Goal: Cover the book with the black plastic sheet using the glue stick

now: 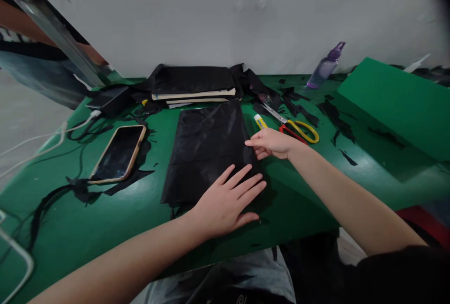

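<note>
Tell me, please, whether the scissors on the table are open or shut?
Open: the scissors' red and yellow handle loops are spread apart, lying beyond the right hand.

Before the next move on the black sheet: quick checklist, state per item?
1. Left hand flat on the black sheet, near edge: ok.
2. Right hand fingertips on the sheet's right edge: ok.
3. Sheet lying flat on the green table: mostly, some wrinkles; ok.
4. Scissors clear of both hands, off the sheet: ok.
5. Glue stick cap on: cannot tell.
6. Phone off the sheet, to its left: ok.
</note>
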Motion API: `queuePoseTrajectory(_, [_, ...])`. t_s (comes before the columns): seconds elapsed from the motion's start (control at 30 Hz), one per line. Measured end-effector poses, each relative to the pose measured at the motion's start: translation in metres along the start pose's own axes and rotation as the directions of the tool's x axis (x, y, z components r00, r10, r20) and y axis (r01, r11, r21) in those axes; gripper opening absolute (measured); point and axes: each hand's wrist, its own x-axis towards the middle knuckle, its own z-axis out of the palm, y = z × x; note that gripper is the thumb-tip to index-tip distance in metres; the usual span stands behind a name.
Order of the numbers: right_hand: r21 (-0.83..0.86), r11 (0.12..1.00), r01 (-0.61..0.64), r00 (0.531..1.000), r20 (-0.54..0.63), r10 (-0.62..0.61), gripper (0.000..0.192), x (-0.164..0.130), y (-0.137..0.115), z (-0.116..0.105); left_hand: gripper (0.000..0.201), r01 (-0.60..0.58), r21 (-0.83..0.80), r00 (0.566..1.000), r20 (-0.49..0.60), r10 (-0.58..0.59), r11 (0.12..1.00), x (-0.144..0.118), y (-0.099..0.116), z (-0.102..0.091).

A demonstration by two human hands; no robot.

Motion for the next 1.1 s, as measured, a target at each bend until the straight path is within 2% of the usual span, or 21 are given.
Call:
queuePoseTrajectory(0.27, [0.065, 0.997, -0.035, 0.996, 0.085, 0.029, 0.021, -0.022, 0.017, 0.006, 0.062, 0.0, 0.004, 1.0, 0.0, 0.0, 1.0, -0.001, 0.002, 0.001])
queuePoseTrajectory(0.33, [0.097, 0.995, -0.036, 0.999, 0.038, 0.033, 0.016, -0.028, 0.02, 0.009, 0.063, -0.001, 0.011, 1.0, -0.008, 0.001, 1.0, -0.001, 0.002, 0.002])
queuePoseTrajectory(0.4, [0.096, 0.995, -0.023, 0.999, -0.034, 0.026, 0.019, -0.033, 0.021, 0.013, 0.063, -0.001, 0.018, 1.0, -0.015, 0.002, 1.0, -0.001, 0.002, 0.003])
queuePoseTrajectory(0.5, [0.005, 1.0, 0.007, 0.996, -0.09, -0.007, 0.02, -0.04, 0.021, 0.018, 0.062, -0.002, 0.031, 1.0, -0.02, 0.003, 1.0, -0.001, 0.002, 0.002])
queuePoseTrajectory(0.63, [-0.143, 0.986, 0.081, 0.992, -0.083, -0.093, 0.018, -0.048, 0.019, 0.022, 0.061, -0.016, 0.053, 1.0, -0.022, 0.017, 0.998, -0.001, 0.003, 0.001])
queuePoseTrajectory(0.8, [-0.216, 0.964, 0.156, 0.981, -0.082, -0.177, 0.021, -0.054, 0.017, 0.025, 0.062, -0.041, 0.072, 0.998, -0.037, 0.044, 0.997, -0.002, 0.003, 0.001])
queuePoseTrajectory(1.0, [-0.252, 0.96, 0.126, 0.968, -0.181, -0.175, 0.026, -0.057, 0.023, 0.027, 0.063, -0.048, 0.074, 0.998, -0.048, 0.052, 0.996, -0.003, 0.003, 0.002])
queuePoseTrajectory(1.1, [-0.245, 0.964, 0.106, 0.977, -0.156, -0.148, 0.025, -0.058, 0.028, 0.028, 0.064, -0.062, 0.053, 0.995, -0.07, 0.065, 0.997, -0.003, 0.003, 0.002])
